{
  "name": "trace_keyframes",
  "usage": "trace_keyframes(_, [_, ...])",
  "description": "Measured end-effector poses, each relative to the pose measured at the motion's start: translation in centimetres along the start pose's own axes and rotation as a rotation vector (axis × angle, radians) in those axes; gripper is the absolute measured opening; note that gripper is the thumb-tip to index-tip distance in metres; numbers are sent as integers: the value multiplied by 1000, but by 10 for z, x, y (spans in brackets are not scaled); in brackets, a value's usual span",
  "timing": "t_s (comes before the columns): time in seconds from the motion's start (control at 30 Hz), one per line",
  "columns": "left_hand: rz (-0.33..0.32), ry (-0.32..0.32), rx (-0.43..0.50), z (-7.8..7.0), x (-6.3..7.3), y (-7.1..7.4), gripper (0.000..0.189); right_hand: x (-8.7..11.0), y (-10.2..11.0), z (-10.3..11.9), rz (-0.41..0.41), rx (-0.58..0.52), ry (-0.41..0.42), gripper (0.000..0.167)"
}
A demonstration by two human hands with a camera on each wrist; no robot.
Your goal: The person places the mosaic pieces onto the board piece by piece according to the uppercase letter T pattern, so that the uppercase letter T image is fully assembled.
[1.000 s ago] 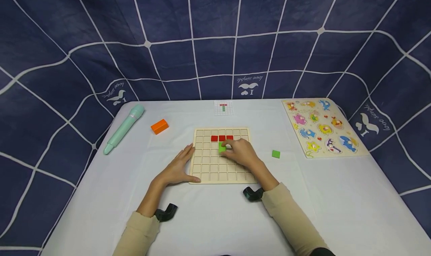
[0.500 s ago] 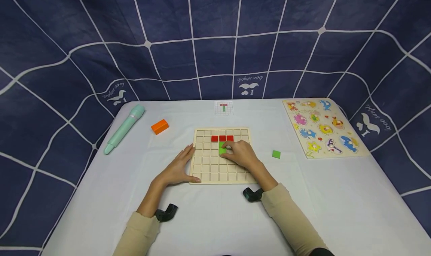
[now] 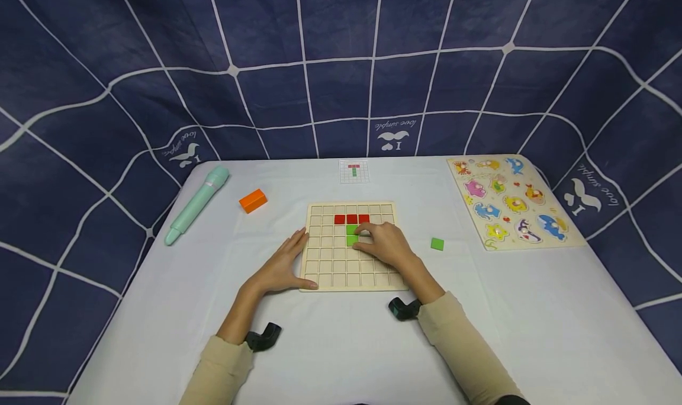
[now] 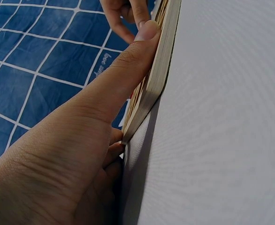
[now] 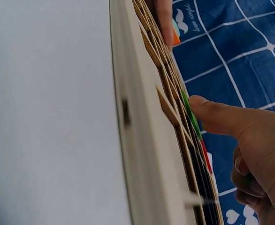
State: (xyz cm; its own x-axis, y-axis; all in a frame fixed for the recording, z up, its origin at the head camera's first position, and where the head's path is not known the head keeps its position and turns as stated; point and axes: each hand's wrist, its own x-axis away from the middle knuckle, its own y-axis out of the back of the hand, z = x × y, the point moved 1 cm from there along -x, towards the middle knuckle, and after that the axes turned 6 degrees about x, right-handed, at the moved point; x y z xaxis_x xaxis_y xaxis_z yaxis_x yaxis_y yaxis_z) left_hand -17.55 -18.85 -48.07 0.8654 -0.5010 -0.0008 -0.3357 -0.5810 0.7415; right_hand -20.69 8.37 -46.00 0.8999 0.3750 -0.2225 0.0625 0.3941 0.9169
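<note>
A wooden grid board (image 3: 333, 267) lies in front of me, with a row of three red tiles (image 3: 339, 219) near its far side. Below the middle red one are two green tiles (image 3: 351, 230), one under the other. My right hand (image 3: 386, 244) is over the board, thumb and forefinger apart at the right side of the lower green tile. In the right wrist view its thumb (image 5: 217, 112) reaches green at the grid surface. My left hand (image 3: 278, 269) rests along the board's left edge, fingers extended; its thumb (image 4: 128, 61) lies on the near rim.
One loose green tile (image 3: 437, 244) lies right of the board. Behind the board is a small card (image 3: 346, 177) printed with a red and green T. An orange block (image 3: 253, 201) and a mint-green microphone-shaped object (image 3: 196, 206) lie left; an animal peg puzzle (image 3: 506, 218) sits right.
My right hand has shifted slightly right, uncovering more of the lower green tile, which sits in its place on the grid. The left hand and the board have stayed put.
</note>
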Motion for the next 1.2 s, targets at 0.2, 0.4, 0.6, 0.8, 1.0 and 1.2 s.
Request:
trace_keyframes(0.2, [3, 7, 0, -1, 0, 0, 126, 11, 11, -15, -7, -22, -35, 31])
trace_keyframes(0.4, [-1, 22, 16, -2, 2, 1, 125, 30, 25, -40, -46, -3, -67, 33])
trace_keyframes(0.6, [2, 16, 21, -2, 1, 1, 125, 57, 41, -73, -105, 25, -114, 36])
trace_keyframes(0.8, [-2, 12, 16, -1, 0, 0, 125, 75, 54, -95, -116, 49, -176, 36])
trace_keyframes(1.0, [-3, 10, 12, 0, -1, 0, 126, 83, 60, -104, -112, 70, -212, 36])
trace_keyframes(1.2, [-1, 9, 10, 0, 0, 0, 126, 86, 59, -111, -94, 68, -236, 37])
